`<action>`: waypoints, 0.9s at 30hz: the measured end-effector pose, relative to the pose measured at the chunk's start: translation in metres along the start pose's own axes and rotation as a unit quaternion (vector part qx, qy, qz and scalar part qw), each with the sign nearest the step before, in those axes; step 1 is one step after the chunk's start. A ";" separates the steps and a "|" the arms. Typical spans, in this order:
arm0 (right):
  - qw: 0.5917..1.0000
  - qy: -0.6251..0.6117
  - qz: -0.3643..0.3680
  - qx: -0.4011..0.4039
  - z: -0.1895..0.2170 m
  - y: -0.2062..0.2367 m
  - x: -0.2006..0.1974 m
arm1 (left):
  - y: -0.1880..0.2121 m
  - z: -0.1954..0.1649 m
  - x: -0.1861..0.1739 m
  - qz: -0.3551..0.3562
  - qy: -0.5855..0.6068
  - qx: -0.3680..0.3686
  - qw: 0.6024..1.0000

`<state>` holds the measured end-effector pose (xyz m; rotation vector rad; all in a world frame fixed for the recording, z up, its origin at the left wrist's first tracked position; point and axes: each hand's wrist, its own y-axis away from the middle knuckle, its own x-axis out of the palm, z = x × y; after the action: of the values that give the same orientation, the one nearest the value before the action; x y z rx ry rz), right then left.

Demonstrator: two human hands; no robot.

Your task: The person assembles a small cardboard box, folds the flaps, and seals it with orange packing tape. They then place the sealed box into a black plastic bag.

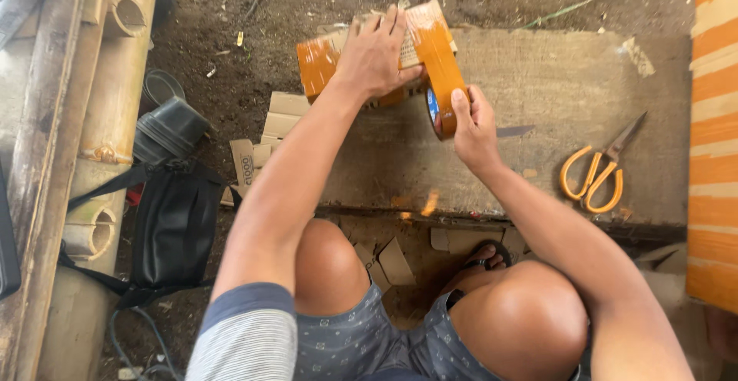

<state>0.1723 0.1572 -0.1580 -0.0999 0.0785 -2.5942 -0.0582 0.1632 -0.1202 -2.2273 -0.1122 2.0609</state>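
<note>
My left hand [374, 54] presses flat on a small cardboard box [323, 62] wrapped in orange-brown tape, which lies at the far edge of a low wooden board [553, 96]. My right hand [473, 127] grips a roll of brown packing tape [440, 116] just in front of the box. A stretched strip of tape [438, 54] runs from the roll up over the box's top. Much of the box is hidden under my left hand.
Orange-handled scissors [600, 172] lie on the board to the right. Cardboard scraps [265, 139] litter the dirt floor. A black bag [173, 227] and black pots [169, 127] sit left, beside bamboo poles [115, 81]. An orange-and-white striped surface [715, 135] borders the right edge.
</note>
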 end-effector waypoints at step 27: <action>0.993 -0.011 0.023 -0.119 0.012 -0.004 -0.003 | 0.055 -0.036 0.003 -0.015 0.153 0.079 0.985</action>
<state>0.1740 0.1614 -0.1458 -0.2098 0.3775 -2.5275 -0.0228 0.1079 -0.1271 -2.3886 0.0415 1.6246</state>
